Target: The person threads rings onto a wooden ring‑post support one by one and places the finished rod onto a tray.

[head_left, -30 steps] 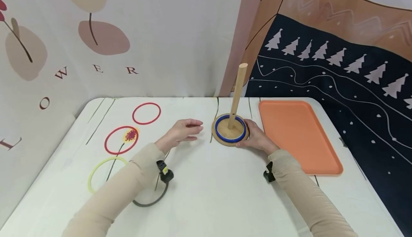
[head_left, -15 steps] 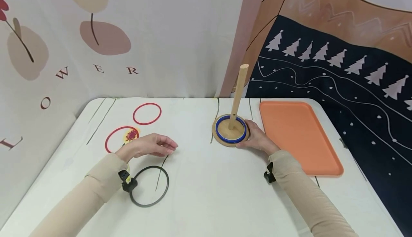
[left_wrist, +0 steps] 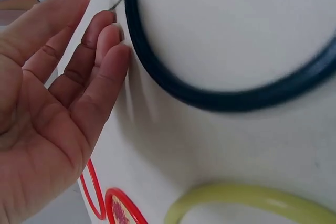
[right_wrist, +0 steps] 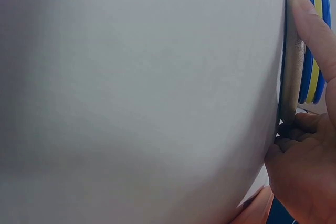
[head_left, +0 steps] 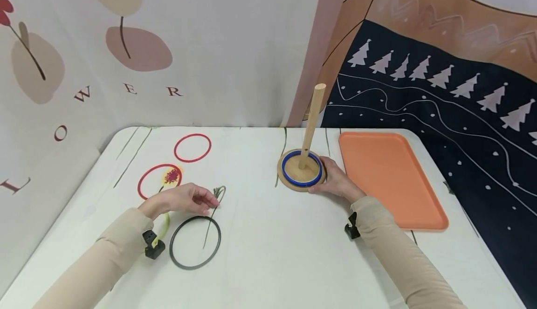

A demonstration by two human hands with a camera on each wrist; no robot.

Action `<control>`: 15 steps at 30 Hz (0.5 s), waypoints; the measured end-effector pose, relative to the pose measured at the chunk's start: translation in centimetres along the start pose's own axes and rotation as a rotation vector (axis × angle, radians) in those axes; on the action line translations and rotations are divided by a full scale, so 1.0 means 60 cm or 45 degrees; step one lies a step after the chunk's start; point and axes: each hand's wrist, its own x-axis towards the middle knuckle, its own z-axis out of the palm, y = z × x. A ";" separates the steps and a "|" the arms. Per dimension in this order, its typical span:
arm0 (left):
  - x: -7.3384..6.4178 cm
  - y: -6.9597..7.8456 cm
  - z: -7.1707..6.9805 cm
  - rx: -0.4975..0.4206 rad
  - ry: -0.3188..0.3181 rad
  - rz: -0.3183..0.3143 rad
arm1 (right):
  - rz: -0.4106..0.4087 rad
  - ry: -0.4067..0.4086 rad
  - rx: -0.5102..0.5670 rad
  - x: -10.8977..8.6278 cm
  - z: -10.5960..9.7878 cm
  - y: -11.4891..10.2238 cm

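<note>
A round wooden base [head_left: 297, 171] carries an upright wooden peg [head_left: 312, 122]. Around the peg lie stacked rings; the right wrist view shows a yellow ring [right_wrist: 313, 85] between blue rings [right_wrist: 303, 90]. My right hand [head_left: 337, 181] grips the base's right edge, thumb on its rim and fingers at its side. On the left, my left hand [head_left: 182, 199] hovers just beyond a dark ring [head_left: 189, 268], fingers loosely bent and holding nothing. In the left wrist view the dark ring [left_wrist: 226, 102] lies beside the fingertips. A yellow-green ring [head_left: 166, 227] is partly hidden under the left forearm.
Two red rings, a farther one [head_left: 190, 161] and a nearer one [head_left: 139, 187], lie flat on the left of the white table [head_left: 268, 253]. An orange tray [head_left: 386, 178] sits at the right, close to the right hand. Printed cloth hangs behind the table.
My left hand has moved left and nearer, away from the base to the dark ring. The right hand keeps its grip on the base, which stays put.
</note>
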 end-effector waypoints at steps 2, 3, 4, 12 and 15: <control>-0.002 -0.002 0.001 0.001 -0.007 0.016 | 0.002 -0.002 -0.001 0.000 0.000 0.000; -0.003 -0.003 0.001 -0.003 -0.014 0.025 | 0.006 -0.002 0.000 0.000 0.000 0.000; -0.004 -0.004 0.001 -0.006 -0.019 0.034 | 0.006 -0.004 -0.005 0.000 -0.001 0.001; -0.012 -0.005 0.007 0.033 0.001 0.076 | 0.007 -0.009 -0.001 0.002 0.001 0.001; -0.014 -0.008 0.010 0.100 0.035 0.094 | 0.004 -0.011 0.005 0.002 0.000 0.001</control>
